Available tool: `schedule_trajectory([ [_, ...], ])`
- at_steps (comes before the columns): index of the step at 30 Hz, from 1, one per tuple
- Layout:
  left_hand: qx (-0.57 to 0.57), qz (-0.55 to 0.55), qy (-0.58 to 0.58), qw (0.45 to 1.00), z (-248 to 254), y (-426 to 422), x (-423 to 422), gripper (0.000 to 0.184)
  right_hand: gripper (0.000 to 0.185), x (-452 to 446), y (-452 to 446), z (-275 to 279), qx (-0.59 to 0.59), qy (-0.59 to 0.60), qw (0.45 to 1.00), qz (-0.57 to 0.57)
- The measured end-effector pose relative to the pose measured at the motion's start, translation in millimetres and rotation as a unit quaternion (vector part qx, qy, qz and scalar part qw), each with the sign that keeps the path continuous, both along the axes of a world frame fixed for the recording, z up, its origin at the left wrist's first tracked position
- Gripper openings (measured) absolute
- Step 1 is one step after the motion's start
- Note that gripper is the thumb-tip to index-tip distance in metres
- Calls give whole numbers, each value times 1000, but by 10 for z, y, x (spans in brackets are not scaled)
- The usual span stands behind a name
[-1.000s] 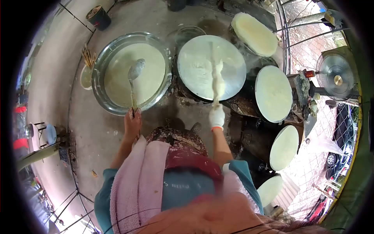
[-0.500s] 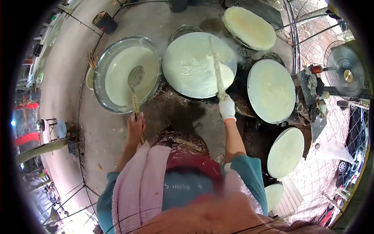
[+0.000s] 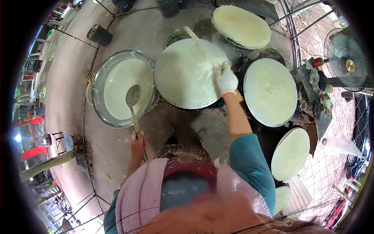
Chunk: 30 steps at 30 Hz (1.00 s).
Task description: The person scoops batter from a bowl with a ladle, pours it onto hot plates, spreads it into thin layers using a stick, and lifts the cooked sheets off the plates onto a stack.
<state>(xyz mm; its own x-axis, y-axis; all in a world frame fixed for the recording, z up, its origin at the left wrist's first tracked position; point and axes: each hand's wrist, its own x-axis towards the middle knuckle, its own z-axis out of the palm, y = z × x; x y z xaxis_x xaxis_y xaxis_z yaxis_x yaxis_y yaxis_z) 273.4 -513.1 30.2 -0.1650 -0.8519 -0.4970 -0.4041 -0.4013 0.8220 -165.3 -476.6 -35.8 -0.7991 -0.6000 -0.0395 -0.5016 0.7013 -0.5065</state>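
Observation:
My left hand (image 3: pixel 138 145) is closed round the long handle of a ladle (image 3: pixel 133 94), whose round head is over the pale batter (image 3: pixel 120 85) in a wide metal basin (image 3: pixel 102 113). In a white glove, my right hand (image 3: pixel 226 81) grips a long flat stick (image 3: pixel 196 39) at the right side of a round pan. The stick slants up and left across the pan. Pale, wet batter (image 3: pixel 183 78) covers the pan's surface, glossy and streaked near the glove.
More round pans with pale sheets stand at the right: one behind (image 3: pixel 241 27), one beside (image 3: pixel 270 92), others nearer (image 3: pixel 290 154). A fan (image 3: pixel 349 65) is at the far right. Dark buckets (image 3: pixel 99 35) stand at the back, and a wire fence runs along the right.
My right hand has moved up over the pan's right edge, turning the stick from near upright to a leftward slant. The batter now covers more of the pan. The ladle stays over the basin.

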Motion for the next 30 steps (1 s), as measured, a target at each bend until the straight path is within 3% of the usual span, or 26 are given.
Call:
schedule_trajectory([
  [2,5,1,-1,1000,7,22,-32,17,59,300,153,-98,-99,-84,991,42],
  [4,26,8,10,1000,52,13,-150,18,63,694,614,119,-28,-147,986,77],
  [5,13,-10,6,1000,51,-1,-207,18,60,854,878,-86,-196,-163,966,31],
  [7,-13,-44,-7,999,33,-13,-307,19,52,1151,1381,-850,-427,-254,863,-90],
  [9,-18,-69,23,997,-30,-16,-483,21,37,1301,1720,-791,-379,-461,778,-197],
  [10,-21,-82,37,996,-47,-24,-599,22,29,1349,1786,-496,-256,-582,738,-226],
  [11,-12,-92,45,995,-48,-33,-738,23,17,1423,1768,-509,-288,-575,735,-215],
  [15,-31,-184,84,979,-139,-330,-1410,27,20,960,1851,-462,-289,-457,833,-115],
  [17,-18,-199,104,974,-253,-564,-1830,26,23,873,1848,-592,-224,-493,825,-164],
  [19,-94,-313,87,941,-543,-912,-2216,25,24,913,1808,-289,-182,-538,804,-178],
  [21,9,-312,97,945,-481,-1031,-2668,23,25,1048,1833,-148,-178,-545,801,-173],
  [24,36,-368,171,913,-660,-1187,-3010,30,24,1324,2016,-373,-275,-425,842,-183],
  [27,79,-444,120,884,-691,-1254,-2977,26,19,1819,1778,-389,-320,-479,774,-263],
  [30,198,-374,116,898,-646,-1131,-2700,20,15,2211,1253,-436,-348,-577,683,-282],
])
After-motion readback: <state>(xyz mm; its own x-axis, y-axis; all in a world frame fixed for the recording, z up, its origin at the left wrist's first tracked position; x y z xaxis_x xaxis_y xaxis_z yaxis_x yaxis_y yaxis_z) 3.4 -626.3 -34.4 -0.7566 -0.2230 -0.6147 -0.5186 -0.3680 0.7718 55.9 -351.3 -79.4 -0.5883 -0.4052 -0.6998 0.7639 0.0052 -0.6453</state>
